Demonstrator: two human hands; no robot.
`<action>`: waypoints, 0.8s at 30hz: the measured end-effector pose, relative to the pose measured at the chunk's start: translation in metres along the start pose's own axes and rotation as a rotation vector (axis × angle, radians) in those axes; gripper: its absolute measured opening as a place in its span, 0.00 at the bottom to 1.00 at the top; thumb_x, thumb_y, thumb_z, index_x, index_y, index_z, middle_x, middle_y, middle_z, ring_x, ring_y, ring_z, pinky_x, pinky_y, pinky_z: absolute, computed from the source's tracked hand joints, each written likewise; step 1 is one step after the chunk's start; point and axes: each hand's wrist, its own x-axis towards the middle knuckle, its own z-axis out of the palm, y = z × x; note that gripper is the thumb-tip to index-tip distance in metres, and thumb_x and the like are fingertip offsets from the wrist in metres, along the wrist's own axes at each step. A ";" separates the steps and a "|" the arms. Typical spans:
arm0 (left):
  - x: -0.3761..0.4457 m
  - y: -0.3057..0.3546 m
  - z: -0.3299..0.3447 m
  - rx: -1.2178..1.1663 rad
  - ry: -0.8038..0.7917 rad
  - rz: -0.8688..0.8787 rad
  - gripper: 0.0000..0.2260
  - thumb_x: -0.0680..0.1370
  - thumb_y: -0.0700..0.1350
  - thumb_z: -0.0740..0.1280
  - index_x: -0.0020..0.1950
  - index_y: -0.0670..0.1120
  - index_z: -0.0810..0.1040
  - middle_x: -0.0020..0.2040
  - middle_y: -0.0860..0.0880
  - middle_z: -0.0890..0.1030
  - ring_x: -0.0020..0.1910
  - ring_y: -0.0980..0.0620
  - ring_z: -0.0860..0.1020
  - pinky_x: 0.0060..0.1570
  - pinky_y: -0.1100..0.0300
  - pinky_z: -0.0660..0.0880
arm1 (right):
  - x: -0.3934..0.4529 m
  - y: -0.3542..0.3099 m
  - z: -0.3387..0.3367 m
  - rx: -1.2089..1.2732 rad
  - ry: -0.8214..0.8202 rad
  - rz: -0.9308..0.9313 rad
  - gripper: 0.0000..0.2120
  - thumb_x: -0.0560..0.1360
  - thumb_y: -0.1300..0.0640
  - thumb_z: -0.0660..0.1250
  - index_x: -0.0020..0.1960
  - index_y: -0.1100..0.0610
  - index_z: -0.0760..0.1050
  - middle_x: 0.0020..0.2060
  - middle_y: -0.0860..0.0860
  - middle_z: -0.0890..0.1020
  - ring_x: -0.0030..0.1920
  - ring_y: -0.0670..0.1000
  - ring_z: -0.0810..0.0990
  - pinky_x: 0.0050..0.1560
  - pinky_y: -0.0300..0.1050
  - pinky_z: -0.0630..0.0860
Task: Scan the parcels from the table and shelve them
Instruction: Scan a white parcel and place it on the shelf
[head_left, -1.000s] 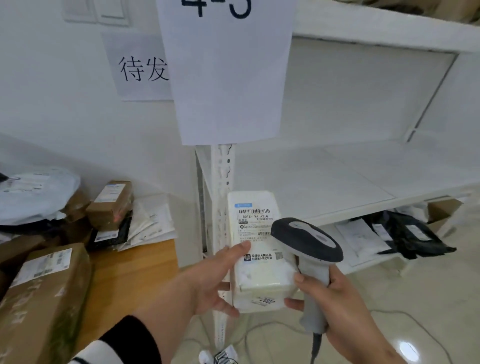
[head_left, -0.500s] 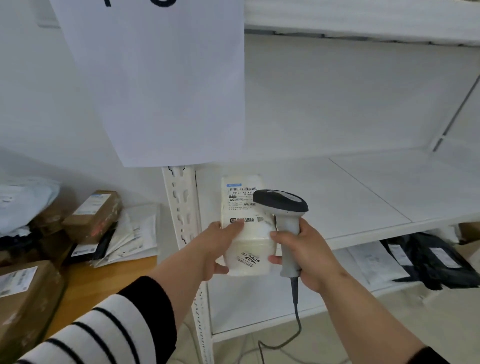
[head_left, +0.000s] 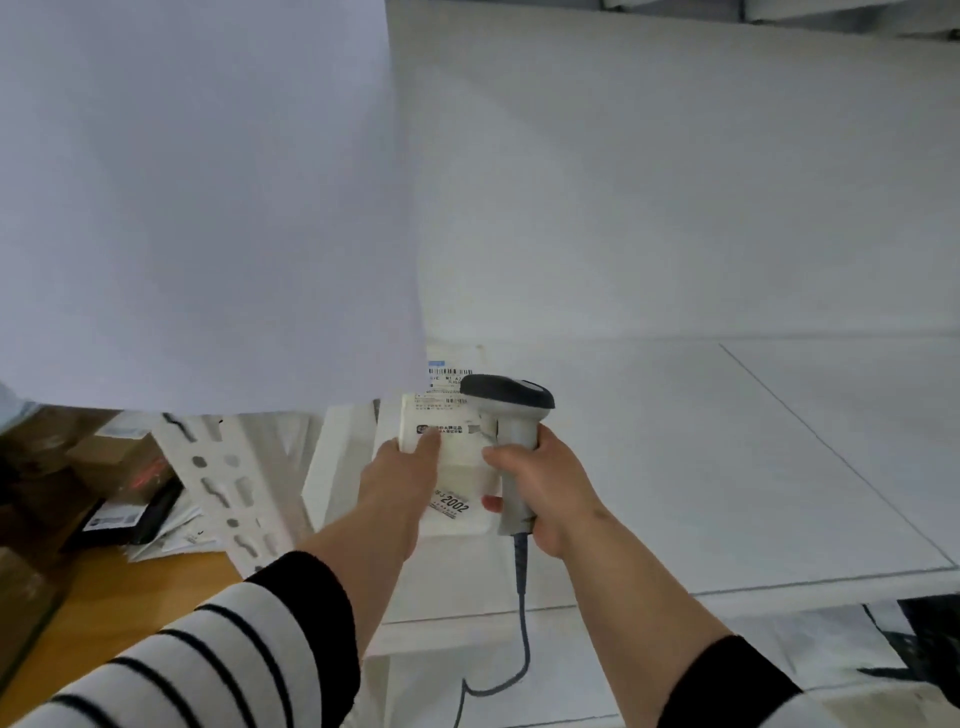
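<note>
- Our left hand (head_left: 402, 475) grips the white parcel (head_left: 457, 457) over the shelf (head_left: 675, 467) front corner, thumb pressed on its label.
- Our right hand (head_left: 545, 493) has fingers curled round the scanner (head_left: 511, 441) handle, touching the parcel.
- Brown boxes (head_left: 119, 457) sit on the table (head_left: 130, 597), left.

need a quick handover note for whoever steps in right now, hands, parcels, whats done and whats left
Left hand holds the white parcel over the left end of the white shelf, thumb on its label.
Right hand grips the corded scanner, head just above the parcel.
Done: parcel brought from the table to the shelf; whether it has been scanned cannot be told.
Left: set it down and let go, then handle the parcels on the wooden table, such as the brown boxes.
</note>
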 end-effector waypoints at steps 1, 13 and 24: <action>0.007 0.003 0.006 -0.016 0.045 -0.007 0.24 0.78 0.62 0.62 0.66 0.47 0.72 0.59 0.42 0.77 0.54 0.40 0.79 0.58 0.44 0.77 | 0.014 -0.002 0.001 -0.005 -0.018 0.011 0.10 0.75 0.63 0.69 0.53 0.52 0.78 0.46 0.51 0.86 0.43 0.53 0.86 0.47 0.56 0.85; 0.080 0.044 0.033 0.168 0.391 -0.086 0.26 0.78 0.66 0.58 0.69 0.51 0.72 0.61 0.40 0.74 0.54 0.40 0.76 0.46 0.55 0.72 | 0.131 -0.029 0.029 0.031 -0.115 0.037 0.08 0.74 0.60 0.70 0.53 0.53 0.79 0.48 0.54 0.86 0.43 0.55 0.85 0.39 0.47 0.80; 0.131 0.072 0.030 -0.267 0.271 -0.082 0.16 0.82 0.53 0.61 0.63 0.43 0.68 0.46 0.39 0.82 0.42 0.42 0.82 0.41 0.50 0.80 | 0.175 -0.047 0.048 0.070 -0.086 0.103 0.09 0.75 0.58 0.71 0.55 0.56 0.77 0.49 0.57 0.84 0.48 0.59 0.85 0.51 0.59 0.84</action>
